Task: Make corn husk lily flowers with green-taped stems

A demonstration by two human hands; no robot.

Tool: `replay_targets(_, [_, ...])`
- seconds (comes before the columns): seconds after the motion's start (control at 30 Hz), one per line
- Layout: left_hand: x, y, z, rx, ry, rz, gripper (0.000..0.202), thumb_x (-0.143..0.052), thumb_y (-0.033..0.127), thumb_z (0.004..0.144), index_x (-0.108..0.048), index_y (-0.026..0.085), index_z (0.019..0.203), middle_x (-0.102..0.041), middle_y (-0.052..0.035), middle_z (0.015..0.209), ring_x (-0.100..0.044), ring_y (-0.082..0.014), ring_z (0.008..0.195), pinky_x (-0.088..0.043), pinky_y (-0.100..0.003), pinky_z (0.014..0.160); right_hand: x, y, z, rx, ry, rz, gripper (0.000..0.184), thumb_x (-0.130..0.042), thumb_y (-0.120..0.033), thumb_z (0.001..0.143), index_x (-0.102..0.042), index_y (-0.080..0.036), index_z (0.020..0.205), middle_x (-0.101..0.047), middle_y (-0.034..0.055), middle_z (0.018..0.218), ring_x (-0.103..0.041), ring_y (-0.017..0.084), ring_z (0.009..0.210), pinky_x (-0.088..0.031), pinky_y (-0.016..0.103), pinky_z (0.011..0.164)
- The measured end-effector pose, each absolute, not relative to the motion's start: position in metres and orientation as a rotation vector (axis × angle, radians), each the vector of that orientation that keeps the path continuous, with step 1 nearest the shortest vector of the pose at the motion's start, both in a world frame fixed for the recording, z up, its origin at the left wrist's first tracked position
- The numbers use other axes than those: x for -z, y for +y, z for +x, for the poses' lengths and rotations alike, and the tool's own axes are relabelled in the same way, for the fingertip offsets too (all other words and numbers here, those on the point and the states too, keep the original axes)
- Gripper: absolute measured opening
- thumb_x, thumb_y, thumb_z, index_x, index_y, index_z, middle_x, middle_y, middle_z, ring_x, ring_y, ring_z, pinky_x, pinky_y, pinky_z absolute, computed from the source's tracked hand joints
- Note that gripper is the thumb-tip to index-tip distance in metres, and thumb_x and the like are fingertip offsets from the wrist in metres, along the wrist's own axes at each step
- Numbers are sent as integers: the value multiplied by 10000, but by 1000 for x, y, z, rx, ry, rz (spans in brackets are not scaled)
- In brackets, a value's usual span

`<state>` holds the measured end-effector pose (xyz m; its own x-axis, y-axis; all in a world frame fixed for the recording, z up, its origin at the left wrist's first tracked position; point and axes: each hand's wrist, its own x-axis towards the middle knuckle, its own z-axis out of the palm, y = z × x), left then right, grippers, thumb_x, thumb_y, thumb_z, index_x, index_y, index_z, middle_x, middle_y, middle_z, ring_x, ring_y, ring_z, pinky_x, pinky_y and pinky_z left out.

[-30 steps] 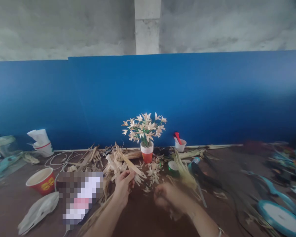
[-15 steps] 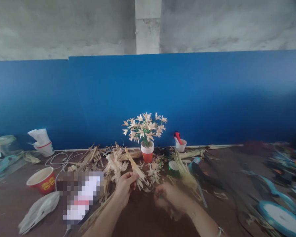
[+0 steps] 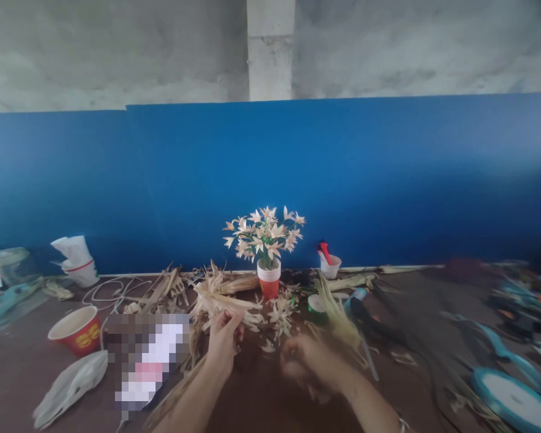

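My left hand (image 3: 224, 340) is closed in a pinch on a dry corn husk strip (image 3: 228, 301), which lies nearly level across the pile of husks (image 3: 207, 307). To its right my right hand (image 3: 307, 361) is blurred above the brown table (image 3: 261, 397), fingers curled; what it holds cannot be made out. Behind the hands stands a small orange and white pot (image 3: 269, 279) of pale husk flowers (image 3: 264, 231). Loose husk flowers (image 3: 279, 313) lie in front of the pot.
A red paper cup (image 3: 76, 329) and a crumpled white bag (image 3: 70, 388) lie at the left. White cups (image 3: 79, 264) stand at the back left. A green tape roll (image 3: 316, 302), a white cup with a red tool (image 3: 329, 261) and blue ribbon spools (image 3: 509, 397) lie rightward. A blue board (image 3: 342, 180) backs the table.
My left hand turned the husk strip from a slant pointing up and left to lying almost level. The right hand stayed close to where it was.
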<state>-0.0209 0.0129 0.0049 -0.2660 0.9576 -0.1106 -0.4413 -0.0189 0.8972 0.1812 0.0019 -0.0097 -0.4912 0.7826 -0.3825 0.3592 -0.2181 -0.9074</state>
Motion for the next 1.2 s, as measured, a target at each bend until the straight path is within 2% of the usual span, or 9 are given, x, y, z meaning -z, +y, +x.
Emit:
replay_targets(0.17, [0,13,-19,-1469,1081,686,358,-773,364,553,-472,175,598,-487,70,409,-390,-43,350,-232,-149,347,-1,-3,177,-1651,-1765,-1351,128,-626,-261,640,-584,-168,717,-521,-80,435,-434,47,336,-299,133,342])
replay_targets(0.4, [3,6,-9,-1470,954,557,311,-823,254,497,-544,142,579,-484,71,479,-424,-34,428,-326,-144,406,-18,-10,168,-1634,-1732,-1436,153,-587,-312,663,-565,-175,726,-509,-73,438,-421,57,320,-309,145,304])
replay_targets(0.57, [4,4,-5,-1456,928,400,240,-808,175,539,-579,126,591,-524,55,519,-451,-27,444,-353,-125,408,-17,-10,163,-1623,-1678,-1391,240,-566,-402,661,-548,-169,713,-492,-72,433,-415,56,323,-328,148,293])
replay_targets(0.83, [6,5,-3,-1480,902,360,209,-777,103,588,-571,126,567,-519,55,514,-468,-22,440,-391,-100,409,-6,-7,165,-1590,-1710,-1332,227,-568,-374,643,-557,-162,722,-501,-70,423,-425,63,319,-318,147,293])
replay_targets(1.07, [6,5,-3,-1472,905,348,170,-745,73,631,-584,117,599,-513,56,506,-468,-21,424,-392,-101,392,-14,-9,164,-1521,-1761,-1369,164,-539,-310,652,-567,-169,732,-445,-84,391,-379,64,303,-259,155,305])
replay_targets(1.2, [5,6,-4,-1474,907,352,164,-732,59,645,-582,117,609,-520,51,519,-476,-22,432,-397,-99,398,-22,-10,164,-1466,-1814,-1399,103,-557,-241,638,-574,-171,711,-480,-68,425,-426,81,360,-306,174,361])
